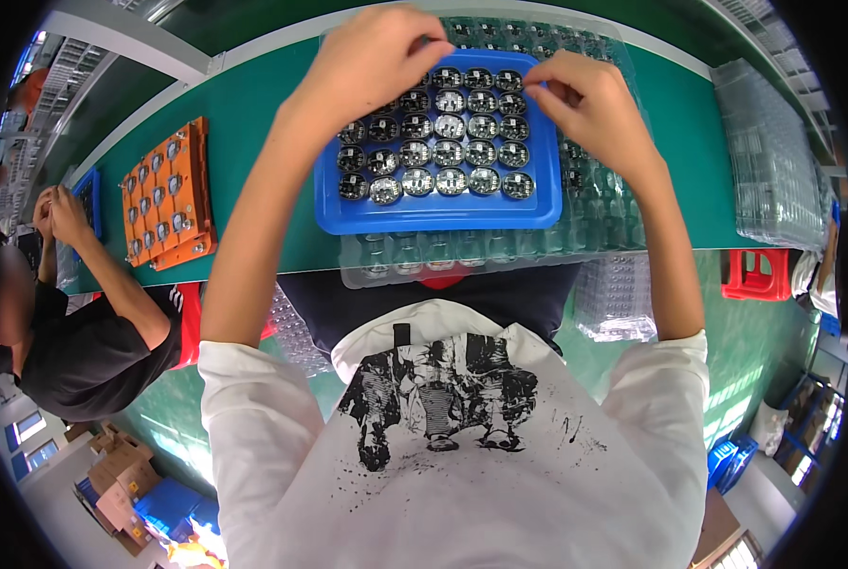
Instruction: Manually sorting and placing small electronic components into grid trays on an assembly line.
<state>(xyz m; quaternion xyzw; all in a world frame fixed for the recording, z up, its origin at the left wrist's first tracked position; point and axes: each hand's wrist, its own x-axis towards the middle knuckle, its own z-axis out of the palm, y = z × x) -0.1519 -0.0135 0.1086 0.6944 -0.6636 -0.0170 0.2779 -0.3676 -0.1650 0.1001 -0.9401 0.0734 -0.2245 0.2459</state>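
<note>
both hands work over a blue tray lying on a green counter. the tray carries rows of small round circuit boards, dark with pale centres, each in its own pocket. the tray rests on a stack of clear plastic blister trays that stick out below it and to its right. left hand is at the tray's far left corner, fingers curled down and pinched together at the top row; grip looks closed, but what it has hold of, if anything, cannot be told. right hand is at the far right edge of the tray, thumb and forefinger pinched near the top row; any part between them is too small to make out. an orange fixture plate with round parts lies on the counter well left of the tray. another stack of clear trays sits at far right. a second person in a black shirt works at the left, hands raised together. a red stool stands below the counter at right.
</note>
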